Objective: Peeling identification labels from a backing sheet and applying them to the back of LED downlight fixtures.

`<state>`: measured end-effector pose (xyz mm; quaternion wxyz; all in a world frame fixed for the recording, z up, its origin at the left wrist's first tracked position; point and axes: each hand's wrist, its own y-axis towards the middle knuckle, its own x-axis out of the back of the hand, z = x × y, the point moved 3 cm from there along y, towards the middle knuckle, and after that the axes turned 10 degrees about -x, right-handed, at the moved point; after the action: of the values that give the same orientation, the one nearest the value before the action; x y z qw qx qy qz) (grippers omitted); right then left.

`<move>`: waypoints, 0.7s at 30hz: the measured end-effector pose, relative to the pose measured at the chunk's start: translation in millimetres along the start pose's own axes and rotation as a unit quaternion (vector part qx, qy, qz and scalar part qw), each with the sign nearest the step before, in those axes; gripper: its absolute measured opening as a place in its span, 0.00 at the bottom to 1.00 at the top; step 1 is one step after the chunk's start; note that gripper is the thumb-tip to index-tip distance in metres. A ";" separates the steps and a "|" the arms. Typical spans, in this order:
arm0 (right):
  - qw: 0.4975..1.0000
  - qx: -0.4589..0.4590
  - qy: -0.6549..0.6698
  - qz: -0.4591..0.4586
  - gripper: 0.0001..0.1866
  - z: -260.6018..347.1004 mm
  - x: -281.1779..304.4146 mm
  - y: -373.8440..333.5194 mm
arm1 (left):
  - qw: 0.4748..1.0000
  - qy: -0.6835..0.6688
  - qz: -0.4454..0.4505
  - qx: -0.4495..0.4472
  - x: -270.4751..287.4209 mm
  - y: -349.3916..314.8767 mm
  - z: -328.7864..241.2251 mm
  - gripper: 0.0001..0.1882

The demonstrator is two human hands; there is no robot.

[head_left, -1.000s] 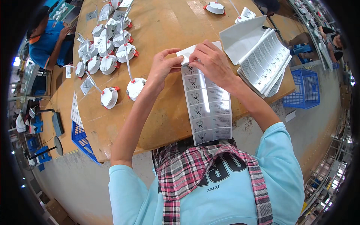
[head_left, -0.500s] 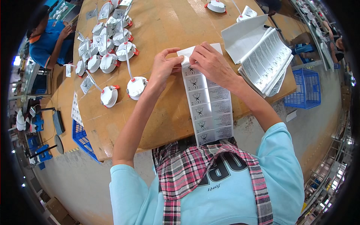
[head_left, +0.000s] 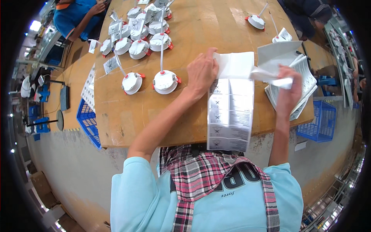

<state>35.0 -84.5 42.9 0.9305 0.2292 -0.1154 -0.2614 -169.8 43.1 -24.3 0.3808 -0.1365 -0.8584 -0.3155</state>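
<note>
A long strip of silvery printed labels, a label sheet [head_left: 231, 116], lies over the table's near edge with its lower end hanging toward me. Its top part is bare white backing. My left hand [head_left: 202, 73] grips the sheet at the upper left edge; the fingertips are partly hidden. In my right hand [head_left: 290, 87] is a peeled label [head_left: 270, 76], pinched at its right end and stretching back toward the sheet's right edge. To the left of my left hand stands a round white downlight [head_left: 165, 82] with red clips and an upright cable. A similar downlight [head_left: 132, 83] carries a tag on its cable.
A stack of label sheets [head_left: 305, 83] lies at the right, partly behind my right hand. Several tagged downlights [head_left: 139, 49] crowd the far left. Another downlight [head_left: 256, 22] sits at the far right. Blue crates [head_left: 317, 121] flank the wooden table [head_left: 185, 123]. A person in blue [head_left: 75, 19] is beyond its left side.
A label has come off the sheet's top row in my right hand, which has moved right to the stack. My left hand stays at the sheet's left edge. The view has shifted.
</note>
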 end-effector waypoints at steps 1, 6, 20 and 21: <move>0.996 -0.041 0.012 -0.074 0.01 5.6 14.9 5.7 | 0.999 0.005 -0.022 -0.033 -2.1 0.9 -4.3 0.16; 0.978 -0.049 0.205 0.001 0.06 18.7 52.4 45.5 | 0.995 0.044 -0.053 -0.074 -11.8 -0.6 -8.7 0.18; 0.965 -0.163 -0.049 0.201 0.06 29.8 -50.0 47.2 | 0.964 -0.237 0.087 -0.083 13.4 -63.4 -61.1 0.22; 0.955 -0.142 -0.103 0.239 0.06 32.3 -56.0 46.8 | 0.936 -0.349 0.048 0.031 22.8 -57.9 -58.4 0.24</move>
<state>-2.3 -30.7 88.4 0.9719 0.0318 -0.2236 -0.0672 -179.5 -39.0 -2.9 0.0762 -0.2670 -0.9390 -0.2030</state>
